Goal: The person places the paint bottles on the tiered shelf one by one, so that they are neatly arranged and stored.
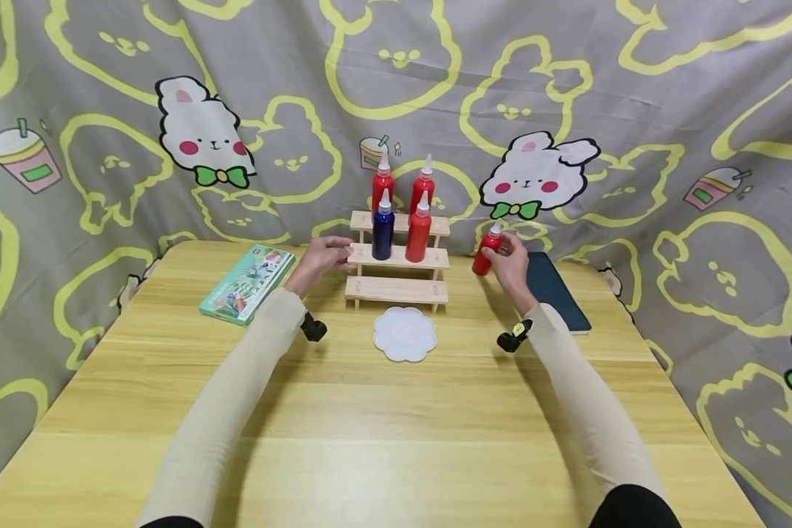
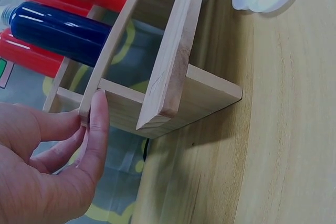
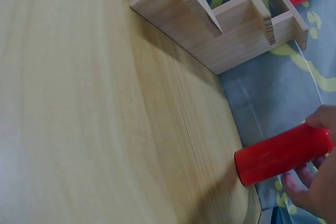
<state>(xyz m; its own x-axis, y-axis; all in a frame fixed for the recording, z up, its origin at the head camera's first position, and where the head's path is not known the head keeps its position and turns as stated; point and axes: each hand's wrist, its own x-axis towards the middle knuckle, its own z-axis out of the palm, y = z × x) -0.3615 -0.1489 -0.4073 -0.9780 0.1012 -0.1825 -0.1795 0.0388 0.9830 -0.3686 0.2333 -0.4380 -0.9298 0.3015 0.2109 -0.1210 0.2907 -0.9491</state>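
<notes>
My left hand (image 1: pixel 322 261) pinches the left end of the middle step of a small three-tier wooden stand (image 1: pixel 396 290) between thumb and fingers, as the left wrist view shows. To the right of the stand, my right hand (image 1: pixel 511 265) grips a red squeeze bottle (image 1: pixel 485 257) with a white pointed nozzle. In the right wrist view its base (image 3: pixel 252 169) is near the table's back edge, the bottle tilted in that view. On the middle step stand a dark blue bottle (image 1: pixel 383 238) and a red bottle (image 1: pixel 419 238). Two more red bottles (image 1: pixel 382 183) stand on the top step.
In front of the stand lies a white flower-shaped palette (image 1: pixel 405 334). A green illustrated box (image 1: pixel 247 284) is at the left, and a dark notebook (image 1: pixel 556 293) lies beside the right hand. A patterned curtain (image 1: pixel 290 66) hangs behind the wooden table (image 1: pixel 383 440).
</notes>
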